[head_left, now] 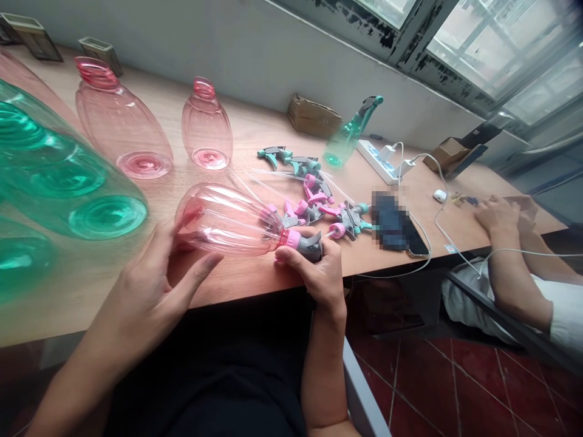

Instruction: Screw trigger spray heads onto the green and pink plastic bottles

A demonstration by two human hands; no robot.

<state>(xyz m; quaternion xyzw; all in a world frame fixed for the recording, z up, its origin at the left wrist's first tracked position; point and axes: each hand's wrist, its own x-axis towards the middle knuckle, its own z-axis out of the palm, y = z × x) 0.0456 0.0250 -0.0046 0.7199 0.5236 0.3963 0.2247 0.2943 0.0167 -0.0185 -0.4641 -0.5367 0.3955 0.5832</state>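
Wooden table (pixel 255 276), window (pixel 478 42), red-tiled floor (pixel 432 388)

The pink bottle (pixel 228 221) is transparent and ribbed lengthwise. It is held on its side just above the table (pixel 255 279), base to the left, neck to the right. A grey trigger head (pixel 310 246) with a pink collar is seated on the neck.

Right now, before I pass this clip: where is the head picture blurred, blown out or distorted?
Head view: the green bottles at near left are out of focus and stretched; the window is glare-washed; the pink bottle is sharp; a pixelated patch covers the phone.
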